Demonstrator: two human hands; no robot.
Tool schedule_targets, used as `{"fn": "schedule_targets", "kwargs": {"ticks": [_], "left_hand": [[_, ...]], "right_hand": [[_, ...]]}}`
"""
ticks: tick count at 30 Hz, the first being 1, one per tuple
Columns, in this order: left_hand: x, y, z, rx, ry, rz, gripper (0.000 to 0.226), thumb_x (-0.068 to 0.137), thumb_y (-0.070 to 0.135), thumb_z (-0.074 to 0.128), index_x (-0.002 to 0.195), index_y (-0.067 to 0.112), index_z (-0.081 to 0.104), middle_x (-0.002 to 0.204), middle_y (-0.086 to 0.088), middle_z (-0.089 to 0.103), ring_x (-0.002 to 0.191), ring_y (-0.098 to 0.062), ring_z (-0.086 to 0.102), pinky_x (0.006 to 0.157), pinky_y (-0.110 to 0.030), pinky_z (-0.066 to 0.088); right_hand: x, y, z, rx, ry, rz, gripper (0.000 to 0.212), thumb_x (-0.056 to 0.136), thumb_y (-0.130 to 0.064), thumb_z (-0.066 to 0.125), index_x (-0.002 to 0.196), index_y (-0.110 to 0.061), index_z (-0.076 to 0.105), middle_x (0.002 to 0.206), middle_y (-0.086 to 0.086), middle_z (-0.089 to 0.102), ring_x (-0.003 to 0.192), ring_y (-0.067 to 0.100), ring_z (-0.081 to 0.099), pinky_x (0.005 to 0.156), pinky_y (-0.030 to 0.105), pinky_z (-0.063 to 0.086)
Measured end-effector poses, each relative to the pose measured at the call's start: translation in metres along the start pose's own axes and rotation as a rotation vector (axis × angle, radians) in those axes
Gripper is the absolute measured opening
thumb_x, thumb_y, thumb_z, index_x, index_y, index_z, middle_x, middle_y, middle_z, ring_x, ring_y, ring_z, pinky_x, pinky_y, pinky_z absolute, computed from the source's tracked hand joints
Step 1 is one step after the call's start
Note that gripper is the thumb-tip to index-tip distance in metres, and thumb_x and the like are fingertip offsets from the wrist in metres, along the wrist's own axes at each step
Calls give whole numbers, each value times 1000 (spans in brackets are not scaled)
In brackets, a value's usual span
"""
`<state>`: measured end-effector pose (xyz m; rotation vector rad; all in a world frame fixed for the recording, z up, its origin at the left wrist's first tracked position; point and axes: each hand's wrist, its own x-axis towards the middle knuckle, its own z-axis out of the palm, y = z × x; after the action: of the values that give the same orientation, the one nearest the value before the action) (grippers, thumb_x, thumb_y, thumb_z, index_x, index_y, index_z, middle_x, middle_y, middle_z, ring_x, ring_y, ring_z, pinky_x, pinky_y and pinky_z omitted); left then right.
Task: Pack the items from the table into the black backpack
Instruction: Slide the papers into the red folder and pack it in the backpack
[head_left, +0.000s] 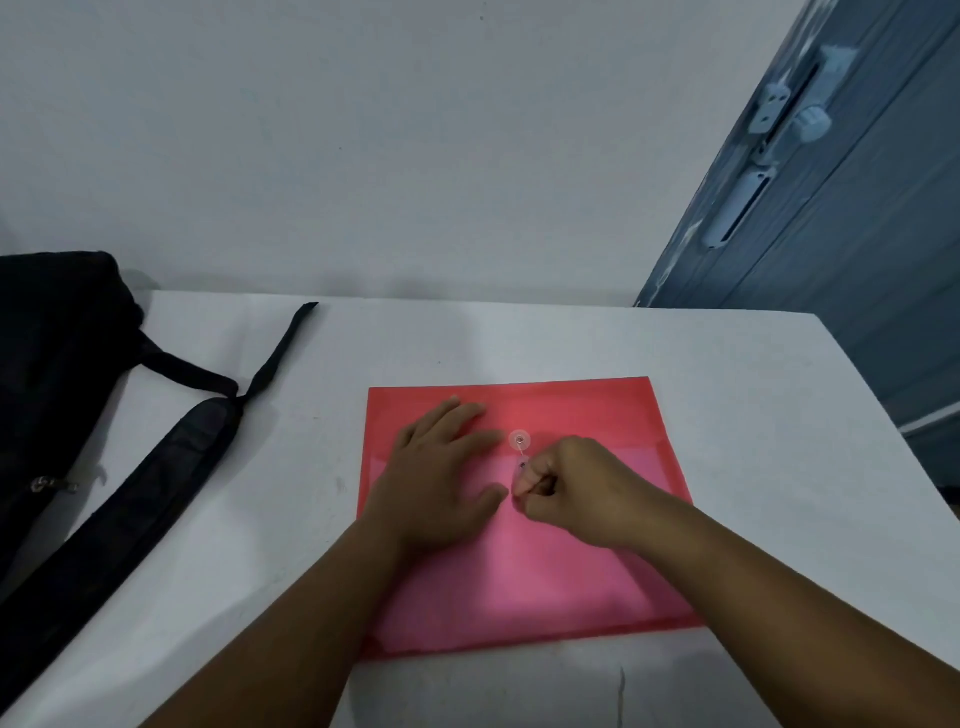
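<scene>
A red translucent document folder (587, 566) lies flat on the white table (753, 395), with its flap towards the wall. My left hand (441, 467) rests flat on the folder's left part, fingers straight. My right hand (571, 488) pinches the thin closure string (521, 457) just below the round clear button (520, 440) on the flap. The black backpack (57, 395) lies at the table's left end, its padded strap (135, 499) stretched out towards me.
A thin black strap end (283, 348) lies on the table between backpack and folder. A pale wall (415, 145) runs behind the table. A blue-grey door (841, 218) with a latch stands at the right, past the table's right edge.
</scene>
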<state>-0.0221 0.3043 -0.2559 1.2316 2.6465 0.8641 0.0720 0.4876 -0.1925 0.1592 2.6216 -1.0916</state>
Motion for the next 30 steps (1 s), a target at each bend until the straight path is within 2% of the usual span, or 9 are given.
{"fn": "schedule_targets", "kwargs": {"ticks": [1,3,5,6,11,14,18,26,30], "left_hand": [[0,-1,0,-22,10,-4,69,75,63,55,136,32,59,156,8,42,151,-16,24,116,-44,23],[0,-2,0,-41,26,-2,77,71,65,57,137,25,58,155,8,43,150,-13,25,115,-40,23],[0,-2,0,-60,15,-4,86,67,67,61,139,21,54,155,9,42,150,-11,23,114,-34,20],[0,-2,-1,-81,1,-16,91,64,67,64,141,20,50,155,9,42,151,-10,22,114,-32,18],[0,0,-3,-189,-2,-100,108,56,67,72,147,20,39,147,8,47,146,-8,31,118,-28,20],[-1,3,-6,-208,-8,-107,108,56,64,75,146,18,37,147,7,45,144,-8,31,117,-25,18],[-1,2,-5,-196,-9,-98,103,57,62,79,142,18,39,146,7,47,145,-8,31,119,-32,22],[1,-1,-2,-149,15,-51,96,60,58,83,139,19,44,140,10,50,147,-6,26,115,-28,20],[0,1,-5,-121,-4,-26,93,63,62,76,142,23,46,144,18,41,147,-1,17,114,-27,14]], "right_hand": [[1,-2,-1,-33,5,-15,14,84,-4,68,72,-9,73,69,-3,70,58,3,57,69,27,55],[7,-5,-2,-102,12,-47,19,83,-4,65,67,-12,70,68,-4,68,57,9,58,73,35,57],[15,-6,-4,-172,7,-80,25,81,-3,60,59,-15,59,63,-11,58,53,10,49,79,43,56],[19,-8,-5,-206,-7,-89,22,80,-3,57,60,-14,56,63,-10,55,53,9,44,74,44,55],[41,-16,-18,-395,-37,-136,16,81,-11,53,68,-19,56,71,-5,62,63,17,51,59,37,46],[58,-10,-28,-461,-59,-116,18,77,-8,53,73,-24,62,79,-9,68,72,15,60,64,31,48],[67,-2,-35,-459,-45,-149,25,78,-4,57,76,-27,67,85,-15,68,80,8,61,69,27,47],[73,-2,-47,-347,-79,-173,22,79,0,64,74,-21,70,71,-11,71,71,6,66,71,34,56],[74,-9,-51,-376,-105,-242,16,80,-4,67,79,-19,71,72,-9,70,68,8,63,66,28,53]]}}
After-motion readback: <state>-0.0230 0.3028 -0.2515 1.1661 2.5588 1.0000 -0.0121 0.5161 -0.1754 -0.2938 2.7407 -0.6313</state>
